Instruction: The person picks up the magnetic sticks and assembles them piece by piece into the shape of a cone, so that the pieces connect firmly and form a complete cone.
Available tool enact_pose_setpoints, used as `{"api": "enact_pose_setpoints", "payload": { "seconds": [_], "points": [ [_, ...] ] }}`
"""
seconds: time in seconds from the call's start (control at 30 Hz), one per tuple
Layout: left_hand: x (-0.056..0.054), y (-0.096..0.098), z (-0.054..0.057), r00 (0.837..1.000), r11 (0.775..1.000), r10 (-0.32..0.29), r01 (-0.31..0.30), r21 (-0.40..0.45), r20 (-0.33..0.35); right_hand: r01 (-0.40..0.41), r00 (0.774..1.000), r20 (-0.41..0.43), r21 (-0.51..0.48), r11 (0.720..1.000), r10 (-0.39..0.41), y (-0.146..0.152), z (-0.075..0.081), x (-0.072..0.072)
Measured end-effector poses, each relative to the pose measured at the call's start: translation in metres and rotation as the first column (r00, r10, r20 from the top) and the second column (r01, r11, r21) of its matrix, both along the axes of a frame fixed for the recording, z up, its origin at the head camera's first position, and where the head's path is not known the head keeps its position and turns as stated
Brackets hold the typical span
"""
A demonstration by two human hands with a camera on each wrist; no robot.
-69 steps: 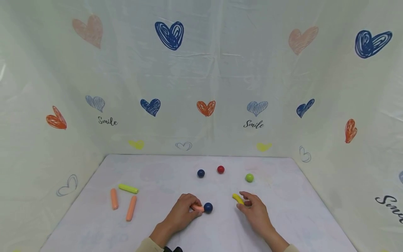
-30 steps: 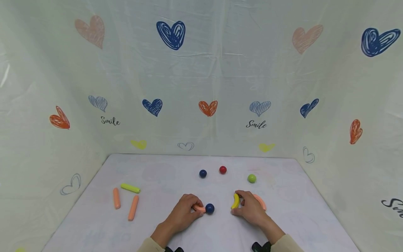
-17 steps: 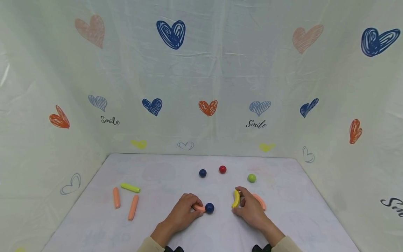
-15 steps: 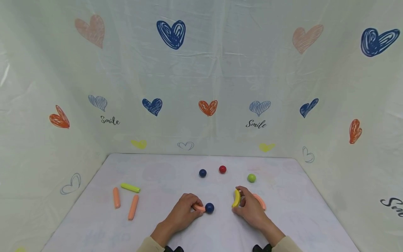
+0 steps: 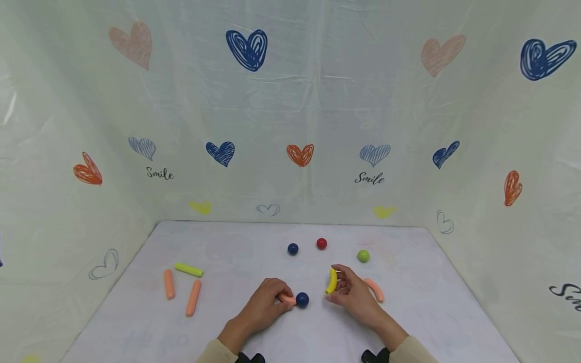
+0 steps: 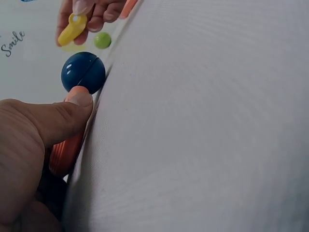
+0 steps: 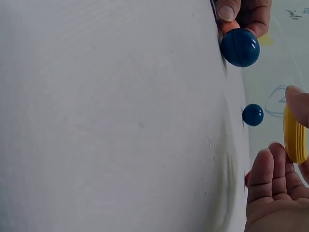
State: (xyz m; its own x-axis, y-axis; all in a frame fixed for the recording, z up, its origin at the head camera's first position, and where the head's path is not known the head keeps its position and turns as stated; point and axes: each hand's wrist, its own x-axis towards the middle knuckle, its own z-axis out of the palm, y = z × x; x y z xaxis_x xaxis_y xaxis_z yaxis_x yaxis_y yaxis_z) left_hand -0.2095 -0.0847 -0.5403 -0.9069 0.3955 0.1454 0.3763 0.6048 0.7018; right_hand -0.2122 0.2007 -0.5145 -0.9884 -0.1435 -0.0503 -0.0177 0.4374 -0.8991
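Observation:
My left hand pinches a short peach rod, ridged along its side in the left wrist view, between thumb and fingers. The rod's end sits against a large blue ball on the table. To the right of that ball, my right hand grips a yellow curved rod between thumb and fingertip. This yellow piece, with a round socket in one end, is held up off the table in the left wrist view. Just beyond the right hand lies a curved peach rod, partly hidden behind it.
Toward the back stand a second blue ball, a red ball and a green ball. On the left lie a lime rod and two straight peach rods. A white curtain printed with hearts surrounds the white table.
My right hand has taken hold of the yellow curved rod, turned it more upright and moved it left toward the large blue ball. The left hand keeps its hold, nearly still.

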Motion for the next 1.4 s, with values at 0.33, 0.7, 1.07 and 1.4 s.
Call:
{"api": "enact_pose_setpoints", "payload": {
  "seconds": [0.33, 0.7, 1.07, 1.4],
  "points": [
    [0.001, 0.001, 0.003, 0.999, 1.0, 0.009, -0.008, -0.022, 0.035, -0.131, 0.99, -0.032, 0.136, 0.982, 0.136, -0.019, -0.006, -0.005],
    [0.002, -0.001, 0.006, 1.0, 1.0, 0.012, -0.012, 0.005, 0.015, -0.136, 0.988, -0.041, 0.245, 0.96, 0.15, -0.029, -0.009, -0.007],
    [0.001, 0.0, 0.005, 1.0, 1.0, 0.008, -0.008, -0.001, 0.026, -0.151, 0.985, -0.042, 0.288, 0.946, 0.17, -0.032, -0.009, -0.007],
    [0.001, 0.001, 0.005, 1.0, 1.0, 0.013, -0.013, -0.003, 0.029, -0.143, 0.986, -0.036, 0.299, 0.944, 0.16, -0.031, -0.01, -0.007]
  ]
}}
